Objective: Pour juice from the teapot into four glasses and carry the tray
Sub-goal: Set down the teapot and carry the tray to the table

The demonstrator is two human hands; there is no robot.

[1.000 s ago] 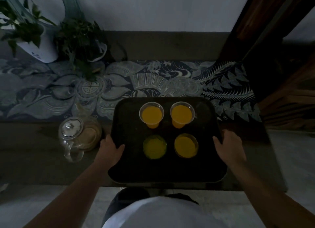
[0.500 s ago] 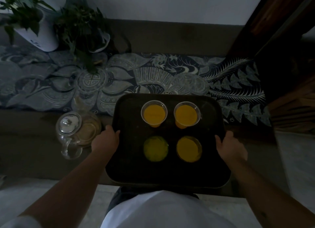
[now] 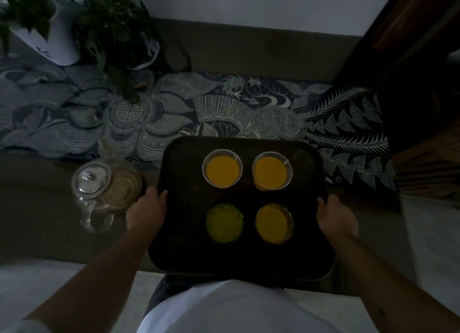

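A dark square tray (image 3: pixel 189 248) carries several glasses of orange juice: two clear ones at the back (image 3: pixel 222 170) (image 3: pixel 271 172) and two darker ones in front (image 3: pixel 224 222) (image 3: pixel 273 223). My left hand (image 3: pixel 145 212) grips the tray's left rim, thumb over the edge. My right hand (image 3: pixel 336 214) grips the right rim the same way. The tray's near edge hangs past the table, close to my body. A glass teapot (image 3: pixel 104 190) with a lid stands on the table left of the tray, its handle toward me.
A patterned blue-grey runner (image 3: pixel 174 113) covers the dark table behind the tray. Two potted plants (image 3: pixel 49 31) (image 3: pixel 119 33) stand at the back left. Dark wooden furniture (image 3: pixel 418 83) rises on the right. Pale floor lies below the table edge.
The tray has come toward my body and looks larger, as if raised off the table. Both hands have closed more firmly on its rims. The teapot has not moved.
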